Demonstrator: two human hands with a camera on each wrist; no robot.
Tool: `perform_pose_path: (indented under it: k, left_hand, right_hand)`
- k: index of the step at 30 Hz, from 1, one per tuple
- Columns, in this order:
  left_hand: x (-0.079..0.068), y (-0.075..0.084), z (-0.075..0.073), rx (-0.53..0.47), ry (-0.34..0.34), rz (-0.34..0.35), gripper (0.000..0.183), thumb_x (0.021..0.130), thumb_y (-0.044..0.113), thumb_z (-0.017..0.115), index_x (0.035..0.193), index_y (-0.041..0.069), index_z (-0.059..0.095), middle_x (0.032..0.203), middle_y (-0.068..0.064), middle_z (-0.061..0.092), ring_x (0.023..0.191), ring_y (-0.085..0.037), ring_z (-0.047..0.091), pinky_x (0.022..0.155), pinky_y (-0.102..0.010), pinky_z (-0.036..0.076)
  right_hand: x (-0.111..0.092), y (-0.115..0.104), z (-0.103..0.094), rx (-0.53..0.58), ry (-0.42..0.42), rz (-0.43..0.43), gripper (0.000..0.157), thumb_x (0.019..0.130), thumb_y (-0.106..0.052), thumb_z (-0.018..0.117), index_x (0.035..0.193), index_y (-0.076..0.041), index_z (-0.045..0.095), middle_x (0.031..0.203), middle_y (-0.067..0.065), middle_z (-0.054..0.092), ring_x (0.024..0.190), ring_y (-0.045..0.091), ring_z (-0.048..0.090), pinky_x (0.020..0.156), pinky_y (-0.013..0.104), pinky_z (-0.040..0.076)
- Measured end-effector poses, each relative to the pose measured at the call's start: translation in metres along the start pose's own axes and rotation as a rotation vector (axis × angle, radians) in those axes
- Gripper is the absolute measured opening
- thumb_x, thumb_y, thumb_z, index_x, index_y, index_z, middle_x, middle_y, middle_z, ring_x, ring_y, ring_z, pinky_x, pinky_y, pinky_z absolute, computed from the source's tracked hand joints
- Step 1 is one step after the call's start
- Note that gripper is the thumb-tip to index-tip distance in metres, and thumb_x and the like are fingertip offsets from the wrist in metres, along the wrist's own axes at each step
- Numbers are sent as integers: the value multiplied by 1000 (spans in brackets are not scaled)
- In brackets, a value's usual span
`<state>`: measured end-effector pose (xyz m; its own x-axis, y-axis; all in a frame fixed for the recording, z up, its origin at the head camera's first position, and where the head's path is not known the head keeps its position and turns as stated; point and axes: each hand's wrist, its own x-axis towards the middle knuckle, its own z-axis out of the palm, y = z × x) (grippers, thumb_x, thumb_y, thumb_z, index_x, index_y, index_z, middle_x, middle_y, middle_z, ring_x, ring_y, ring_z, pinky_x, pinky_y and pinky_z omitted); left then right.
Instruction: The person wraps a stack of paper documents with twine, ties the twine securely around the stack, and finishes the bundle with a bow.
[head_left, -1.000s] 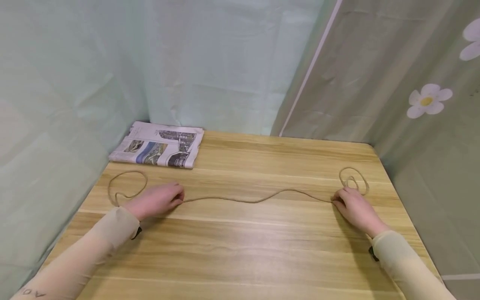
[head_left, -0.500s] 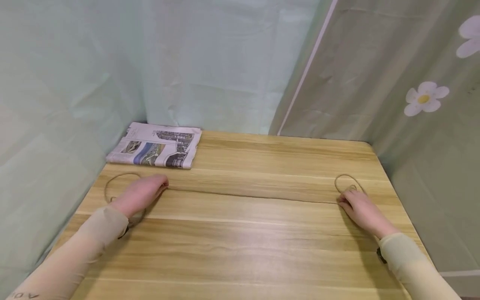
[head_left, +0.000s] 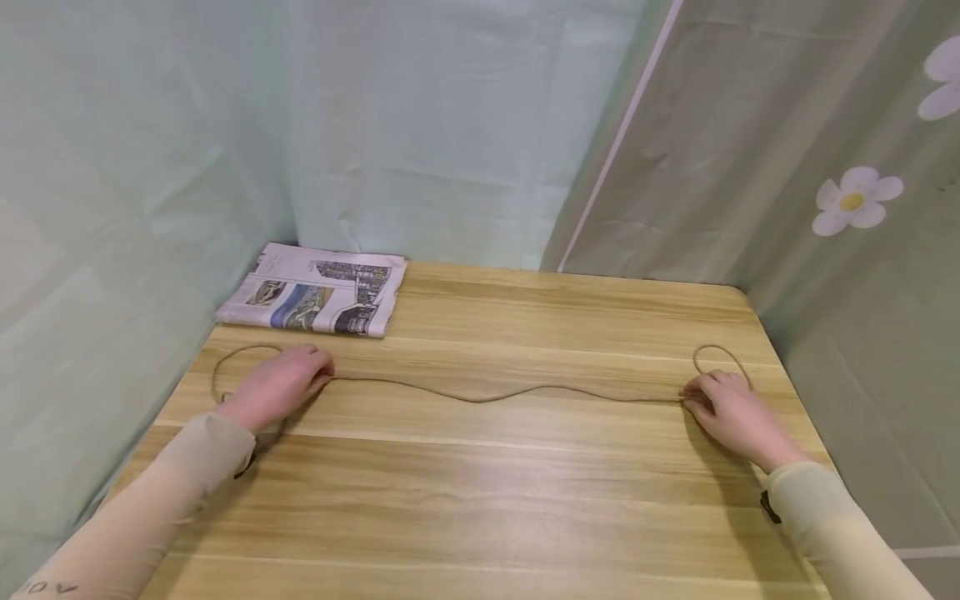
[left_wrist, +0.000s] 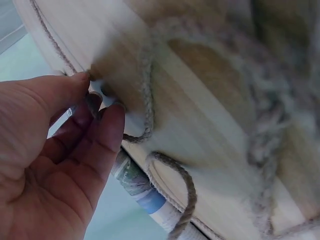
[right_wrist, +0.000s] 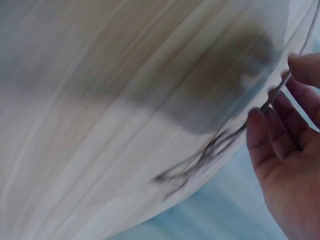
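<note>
A thin brown cord point(head_left: 476, 402) runs across the table in a slack, wavy line between my two hands. My left hand point(head_left: 279, 385) pinches it on the left side, thumb against fingertips. Beyond that grip a loose loop curves behind the hand, and thick coils of the cord point(left_wrist: 187, 195) cross the left wrist view. On the right, my right hand point(head_left: 738, 417) holds the cord between thumb and fingers. Another loop lies just past that hand, and the right wrist view shows a blurred tangle of cord point(right_wrist: 207, 155) below the fingertips.
A folded newspaper point(head_left: 315, 292) lies at the table's far left corner, just beyond my left hand. Pale green curtains point(head_left: 450, 133) hang along the left and back. A grey-green curtain with flowers point(head_left: 858, 202) hangs at the right of the wooden table point(head_left: 480, 508).
My left hand has moved left and slightly away with the cord. The cord was drawn straight half a second ago and now hangs slack in waves. My right hand has shifted a little right.
</note>
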<state>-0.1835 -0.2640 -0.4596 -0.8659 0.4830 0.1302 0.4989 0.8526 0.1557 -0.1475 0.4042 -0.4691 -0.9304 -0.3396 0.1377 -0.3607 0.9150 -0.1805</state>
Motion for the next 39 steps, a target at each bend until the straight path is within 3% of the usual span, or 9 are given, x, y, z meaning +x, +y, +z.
perform_pose_path:
  k: [5, 11, 16, 24, 29, 39]
  left_hand:
    - [4, -1, 0, -16, -28, -10, 6, 86, 13, 66, 86, 14, 61, 82, 0, 56, 76, -18, 56, 70, -40, 49]
    - [11, -10, 0, -90, -67, -46, 4, 85, 10, 65, 88, 9, 62, 81, -2, 58, 76, -21, 56, 72, -43, 48]
    - [19, -18, -2, -106, -78, -47, 5, 84, 8, 65, 87, 6, 63, 81, -4, 60, 78, -24, 58, 74, -45, 48]
    - [24, -23, -3, -115, -71, -58, 4, 82, 6, 67, 84, 6, 63, 80, -4, 60, 78, -25, 58, 74, -45, 47]
    - [26, -22, -5, -107, -72, -62, 4, 83, 5, 67, 82, 7, 63, 80, -5, 60, 78, -25, 58, 74, -45, 47]
    - [25, -25, -3, -97, -87, -87, 4, 85, 7, 64, 85, 5, 60, 80, -4, 60, 76, -24, 58, 72, -45, 47]
  right_hand:
    - [5, -8, 5, 43, -12, -9, 8, 85, -12, 67, 91, -10, 61, 88, 3, 57, 85, 26, 52, 75, 45, 42]
    - [3, 1, 8, 154, -21, 79, 6, 86, -12, 66, 90, -13, 62, 80, -2, 56, 75, 17, 48, 65, 35, 41]
    - [4, 4, 4, 226, -75, 134, 6, 89, -18, 64, 91, -13, 62, 83, -1, 57, 76, 16, 50, 67, 35, 43]
    - [15, 8, -2, 288, -156, 243, 19, 91, -28, 60, 95, -10, 61, 87, 2, 60, 78, 17, 53, 69, 36, 44]
    - [19, 12, -1, 306, -163, 287, 21, 92, -30, 59, 96, -9, 62, 88, 3, 61, 78, 18, 54, 70, 35, 44]
    - [22, 14, -1, 280, -117, 282, 18, 92, -26, 58, 93, -8, 62, 87, 5, 63, 80, 20, 55, 71, 38, 43]
